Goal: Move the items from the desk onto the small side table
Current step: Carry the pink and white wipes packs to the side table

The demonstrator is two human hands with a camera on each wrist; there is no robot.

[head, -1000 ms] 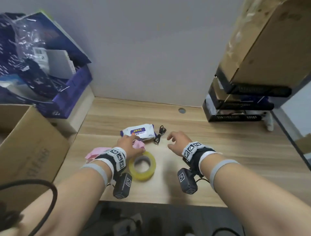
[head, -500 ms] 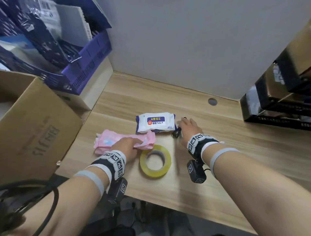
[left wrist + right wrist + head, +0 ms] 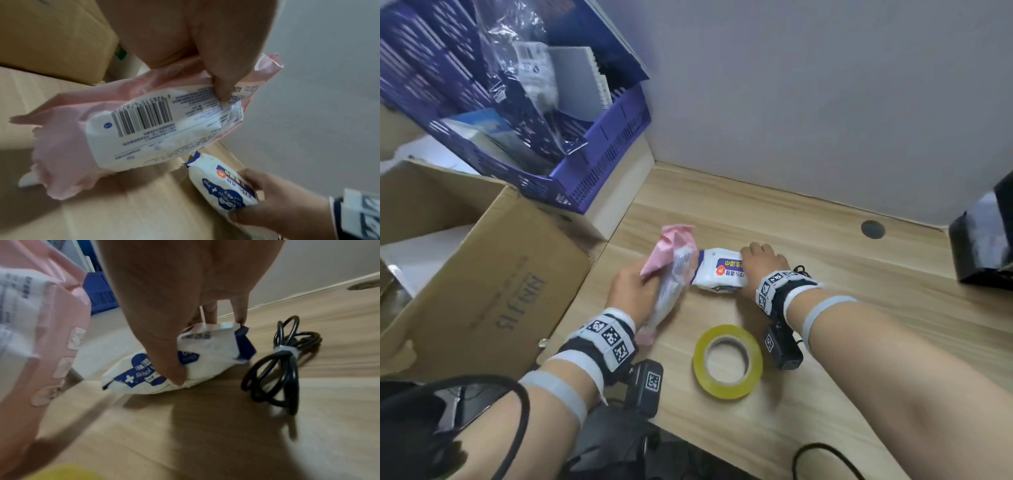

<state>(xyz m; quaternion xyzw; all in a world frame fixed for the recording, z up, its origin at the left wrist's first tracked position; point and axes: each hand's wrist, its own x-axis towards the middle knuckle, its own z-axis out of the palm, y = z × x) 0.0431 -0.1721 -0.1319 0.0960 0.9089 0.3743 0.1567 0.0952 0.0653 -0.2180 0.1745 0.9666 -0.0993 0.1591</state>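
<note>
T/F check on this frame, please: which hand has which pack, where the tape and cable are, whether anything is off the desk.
1. The left hand holds the pink pack lifted off the desk. True.
2. The right hand is empty. False: its grip is on the white wipes pack.
3. The yellow tape roll lies flat on the desk, touched by neither hand. True.
4. The black cable is in the right hand. False: it lies bundled on the desk beside the wipes pack.
5. The wipes pack is inside the cardboard box. False: it is at the desk surface.
</note>
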